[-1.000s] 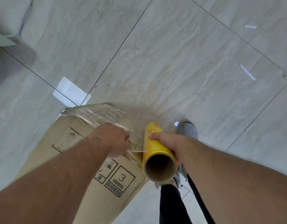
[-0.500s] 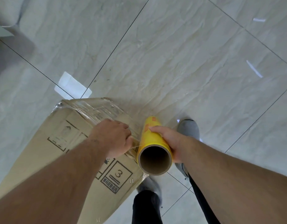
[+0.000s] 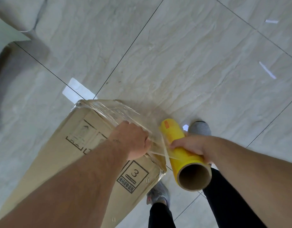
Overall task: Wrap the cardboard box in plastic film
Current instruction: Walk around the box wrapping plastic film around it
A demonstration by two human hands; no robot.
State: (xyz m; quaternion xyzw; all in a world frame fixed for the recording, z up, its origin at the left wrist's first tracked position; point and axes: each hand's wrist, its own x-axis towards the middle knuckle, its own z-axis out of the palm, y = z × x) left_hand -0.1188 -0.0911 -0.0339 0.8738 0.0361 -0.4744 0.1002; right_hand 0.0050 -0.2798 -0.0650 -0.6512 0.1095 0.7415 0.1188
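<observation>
A tall brown cardboard box with printed symbols stands on the tiled floor at lower left. Clear plastic film covers its upper end. My left hand rests on the box's top right edge with its fingers curled over the film there. My right hand grips a yellow film roll just right of the box, its open cardboard core facing me. A thin stretched band of film runs from the roll to the box under my left hand.
My grey shoes and black trouser legs stand on the floor right of and behind the box. A grey furniture piece sits at upper left. Small white scraps lie on the tiles at right.
The roll has swung out to the right and away from the box, stretching the film band longer. My left hand stays on the box's edge. My feet have shifted.
</observation>
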